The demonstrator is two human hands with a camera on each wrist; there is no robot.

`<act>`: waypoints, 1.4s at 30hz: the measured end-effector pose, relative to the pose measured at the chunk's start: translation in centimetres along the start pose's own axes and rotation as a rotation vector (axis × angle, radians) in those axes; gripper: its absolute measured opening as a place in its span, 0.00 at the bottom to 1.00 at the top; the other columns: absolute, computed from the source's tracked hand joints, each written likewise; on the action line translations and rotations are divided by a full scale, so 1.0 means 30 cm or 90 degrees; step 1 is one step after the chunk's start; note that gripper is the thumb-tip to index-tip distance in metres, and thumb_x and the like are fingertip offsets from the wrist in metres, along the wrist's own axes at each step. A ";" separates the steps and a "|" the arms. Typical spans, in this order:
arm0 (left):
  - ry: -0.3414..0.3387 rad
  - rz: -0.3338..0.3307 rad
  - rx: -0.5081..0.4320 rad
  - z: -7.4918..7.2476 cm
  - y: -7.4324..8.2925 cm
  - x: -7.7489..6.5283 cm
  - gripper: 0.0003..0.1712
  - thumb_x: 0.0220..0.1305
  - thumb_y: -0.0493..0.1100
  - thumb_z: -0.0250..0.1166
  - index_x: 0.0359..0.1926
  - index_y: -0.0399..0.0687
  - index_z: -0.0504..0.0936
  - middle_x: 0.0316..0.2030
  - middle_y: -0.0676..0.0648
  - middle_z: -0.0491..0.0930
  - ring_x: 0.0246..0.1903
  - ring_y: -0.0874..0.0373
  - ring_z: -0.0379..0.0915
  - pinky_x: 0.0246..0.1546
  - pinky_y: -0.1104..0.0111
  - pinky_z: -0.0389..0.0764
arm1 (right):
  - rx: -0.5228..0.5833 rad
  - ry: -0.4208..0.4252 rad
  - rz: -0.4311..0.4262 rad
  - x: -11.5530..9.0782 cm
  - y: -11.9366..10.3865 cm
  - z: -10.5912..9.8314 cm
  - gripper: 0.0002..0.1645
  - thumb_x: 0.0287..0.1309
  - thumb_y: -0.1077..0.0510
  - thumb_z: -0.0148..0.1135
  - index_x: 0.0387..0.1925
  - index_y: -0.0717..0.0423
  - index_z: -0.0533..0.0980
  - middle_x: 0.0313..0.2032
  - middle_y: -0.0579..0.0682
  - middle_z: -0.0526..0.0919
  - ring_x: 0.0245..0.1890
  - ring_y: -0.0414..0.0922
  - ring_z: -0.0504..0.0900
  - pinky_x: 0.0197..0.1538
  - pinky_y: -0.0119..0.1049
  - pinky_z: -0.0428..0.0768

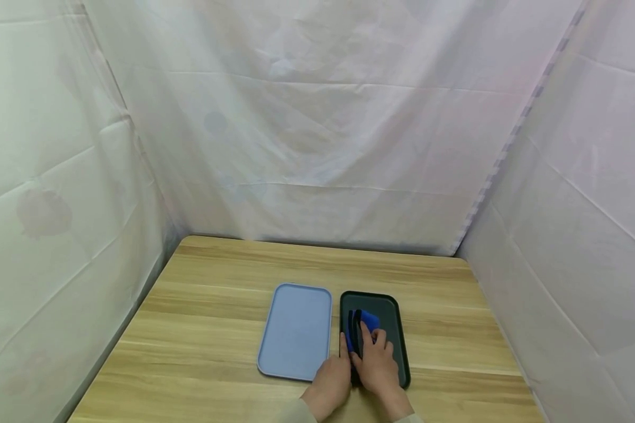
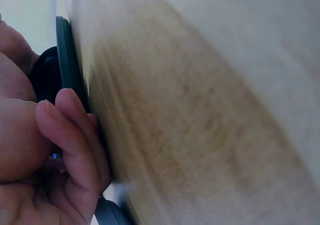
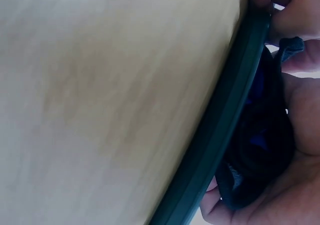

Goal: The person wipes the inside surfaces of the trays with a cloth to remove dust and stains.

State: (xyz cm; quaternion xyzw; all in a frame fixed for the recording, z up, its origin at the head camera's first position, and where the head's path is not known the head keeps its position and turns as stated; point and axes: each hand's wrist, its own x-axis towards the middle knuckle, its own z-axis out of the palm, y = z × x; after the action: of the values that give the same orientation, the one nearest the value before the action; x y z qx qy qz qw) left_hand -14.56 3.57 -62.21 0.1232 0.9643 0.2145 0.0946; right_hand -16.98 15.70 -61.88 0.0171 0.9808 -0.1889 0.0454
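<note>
In the head view, a bundle of blue and black fabric (image 1: 370,320) lies on the dark green tray (image 1: 391,346), with black bands along its left side. My right hand (image 1: 378,364) holds it, index finger along the black band and thumb on the near left side. The right wrist view shows the fabric rolled (image 3: 260,140) against the palm. My left hand (image 1: 332,376) lies at the dark tray's near left edge, its index finger pointing forward along the rim. In the left wrist view its other fingers (image 2: 75,150) are bent beside the tray; whether they grip anything is hidden.
A light blue tray (image 1: 296,329) lies flat just left of the dark one, a narrow gap between them. Both rest on a wood-grain table (image 1: 201,329). White curtains (image 1: 317,129) enclose the back and both sides.
</note>
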 end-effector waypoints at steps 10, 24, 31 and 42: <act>-0.027 -0.015 -0.010 0.001 0.004 0.002 0.47 0.62 0.37 0.63 0.74 0.33 0.47 0.13 0.49 0.69 0.13 0.60 0.64 0.15 0.70 0.68 | 0.000 -0.005 0.005 0.002 0.031 -0.001 0.45 0.57 0.46 0.67 0.73 0.43 0.59 0.59 0.59 0.63 0.46 0.57 0.69 0.22 0.40 0.70; -0.024 -0.016 0.011 0.009 0.001 0.009 0.50 0.59 0.38 0.66 0.74 0.33 0.47 0.11 0.50 0.68 0.11 0.61 0.63 0.14 0.71 0.69 | -0.005 -0.010 0.027 0.006 0.095 -0.011 0.45 0.57 0.45 0.66 0.73 0.40 0.57 0.60 0.58 0.62 0.49 0.60 0.69 0.26 0.47 0.73; -0.011 -0.019 0.017 0.011 0.001 0.008 0.51 0.56 0.38 0.68 0.74 0.32 0.48 0.10 0.50 0.67 0.10 0.61 0.64 0.14 0.71 0.69 | -0.009 -0.020 0.048 0.008 0.114 -0.018 0.46 0.58 0.43 0.65 0.74 0.38 0.55 0.62 0.59 0.60 0.51 0.62 0.69 0.31 0.51 0.73; -0.018 -0.026 0.012 0.010 0.002 0.007 0.51 0.57 0.38 0.67 0.74 0.33 0.48 0.11 0.49 0.68 0.12 0.60 0.64 0.15 0.70 0.70 | -0.024 -0.002 0.035 -0.001 0.125 -0.037 0.45 0.58 0.45 0.65 0.73 0.42 0.58 0.60 0.61 0.63 0.47 0.61 0.70 0.33 0.50 0.73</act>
State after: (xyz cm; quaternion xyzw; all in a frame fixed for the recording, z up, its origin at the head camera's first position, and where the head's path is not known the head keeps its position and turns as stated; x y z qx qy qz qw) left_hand -14.68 3.78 -62.48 0.1075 0.9671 0.2018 0.1111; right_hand -16.86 19.59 -62.23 0.0433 0.9832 -0.1693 0.0522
